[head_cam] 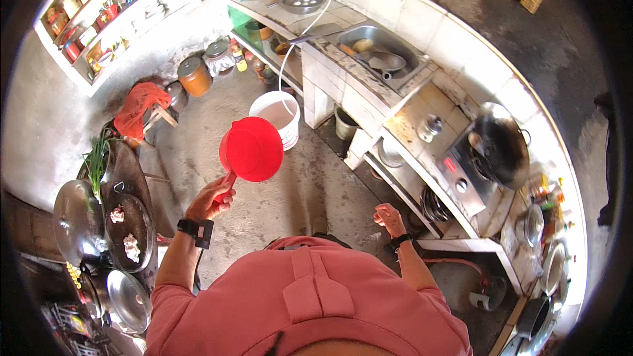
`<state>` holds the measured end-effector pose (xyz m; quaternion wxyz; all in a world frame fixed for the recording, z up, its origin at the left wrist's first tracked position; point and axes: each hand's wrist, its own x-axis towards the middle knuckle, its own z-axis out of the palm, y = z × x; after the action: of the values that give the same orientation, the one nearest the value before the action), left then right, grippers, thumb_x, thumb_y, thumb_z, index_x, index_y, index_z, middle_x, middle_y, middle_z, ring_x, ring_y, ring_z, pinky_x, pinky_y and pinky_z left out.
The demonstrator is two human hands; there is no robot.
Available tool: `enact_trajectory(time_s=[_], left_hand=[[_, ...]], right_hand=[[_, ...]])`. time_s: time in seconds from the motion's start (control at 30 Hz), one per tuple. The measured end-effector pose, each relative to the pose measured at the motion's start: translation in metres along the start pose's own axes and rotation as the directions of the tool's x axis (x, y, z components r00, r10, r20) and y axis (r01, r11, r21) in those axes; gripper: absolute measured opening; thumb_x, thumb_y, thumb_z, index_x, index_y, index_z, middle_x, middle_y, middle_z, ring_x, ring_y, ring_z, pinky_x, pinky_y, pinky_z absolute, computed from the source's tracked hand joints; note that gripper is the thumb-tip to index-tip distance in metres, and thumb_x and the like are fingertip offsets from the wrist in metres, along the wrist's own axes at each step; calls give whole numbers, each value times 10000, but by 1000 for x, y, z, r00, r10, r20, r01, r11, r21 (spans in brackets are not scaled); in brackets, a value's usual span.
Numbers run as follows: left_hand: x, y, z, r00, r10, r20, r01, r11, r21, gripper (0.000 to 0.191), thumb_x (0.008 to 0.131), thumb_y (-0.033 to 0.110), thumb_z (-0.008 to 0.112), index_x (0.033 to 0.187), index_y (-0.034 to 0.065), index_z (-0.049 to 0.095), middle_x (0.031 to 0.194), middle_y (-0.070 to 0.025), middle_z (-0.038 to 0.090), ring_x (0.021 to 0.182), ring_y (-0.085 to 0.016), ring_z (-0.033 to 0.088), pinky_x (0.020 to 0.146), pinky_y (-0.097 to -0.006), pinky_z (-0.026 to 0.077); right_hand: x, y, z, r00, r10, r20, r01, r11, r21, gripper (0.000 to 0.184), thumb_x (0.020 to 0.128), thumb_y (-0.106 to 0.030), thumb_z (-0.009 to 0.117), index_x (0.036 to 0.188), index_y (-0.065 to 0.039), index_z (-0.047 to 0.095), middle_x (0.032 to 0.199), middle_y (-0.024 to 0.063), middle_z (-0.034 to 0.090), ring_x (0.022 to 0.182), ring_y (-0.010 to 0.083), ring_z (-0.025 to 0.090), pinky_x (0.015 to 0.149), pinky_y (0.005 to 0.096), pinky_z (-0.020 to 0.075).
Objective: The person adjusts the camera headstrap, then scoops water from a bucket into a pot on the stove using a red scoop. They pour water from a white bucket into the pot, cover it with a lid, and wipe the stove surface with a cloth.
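My left hand (211, 200) grips the handle of a red plastic water dipper (253, 149). The dipper is up in front of me, its round bowl facing the camera, and I see nothing in it. Just beyond it a white plastic bucket (292, 133) stands on the floor, partly covered by the dipper in this view. A pale hose (283, 71) runs down from the wall side into the bucket. My right hand (388, 219) hangs near the counter's lower shelves with loosely curled fingers and nothing visible in it.
Along the right runs a tiled counter with a steel sink (381, 57), a gas stove (462, 178) and a black wok (500, 148). A cleaver (316, 32) lies by the sink. At left are a cutting board (129, 232) with meat pieces, green onions (97, 160) and a red-draped stool (141, 106).
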<state>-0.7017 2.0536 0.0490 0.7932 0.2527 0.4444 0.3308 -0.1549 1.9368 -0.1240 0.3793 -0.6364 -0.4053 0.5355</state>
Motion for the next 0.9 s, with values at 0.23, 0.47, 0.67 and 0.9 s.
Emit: enact_trajectory(time_s=[0.23, 0.47, 0.67, 0.9], left_hand=[[133, 63, -56, 986, 101, -135, -85, 989, 120, 264, 933, 264, 649, 1137, 132, 545, 813, 12, 577, 639, -81, 548, 544, -223, 442], [336, 126, -125, 992, -13, -129, 53, 949, 312, 152, 893, 169, 661, 947, 96, 539, 695, -3, 532, 554, -105, 531, 462, -268, 461], [507, 109, -181, 954, -232, -192, 291, 875, 387, 208, 844, 165, 689, 736, 36, 566, 587, -75, 567, 439, -184, 541, 403, -325, 465], [660, 13, -210, 870, -288, -401, 421, 857, 298, 248, 777, 68, 662, 592, -22, 523, 530, -116, 521, 400, -244, 524, 363, -355, 413]], right_hand=[[91, -21, 7, 972, 138, 190, -122, 988, -96, 253, 949, -275, 628, 1085, -64, 596, 887, 49, 677, 770, 134, 647, 672, 291, 512], [85, -19, -4, 864, 459, -208, -451, 888, 84, 190, 937, -186, 604, 1031, -21, 603, 787, 84, 630, 615, 130, 591, 514, 236, 449], [44, -59, 46, 661, 635, -401, -618, 763, 189, 179, 994, -184, 537, 1117, -54, 538, 810, 86, 625, 644, 139, 585, 517, 262, 465], [42, -84, 79, 571, 728, -380, -684, 677, 271, 218, 959, -237, 610, 1086, -60, 620, 913, 50, 656, 781, 109, 600, 675, 267, 510]])
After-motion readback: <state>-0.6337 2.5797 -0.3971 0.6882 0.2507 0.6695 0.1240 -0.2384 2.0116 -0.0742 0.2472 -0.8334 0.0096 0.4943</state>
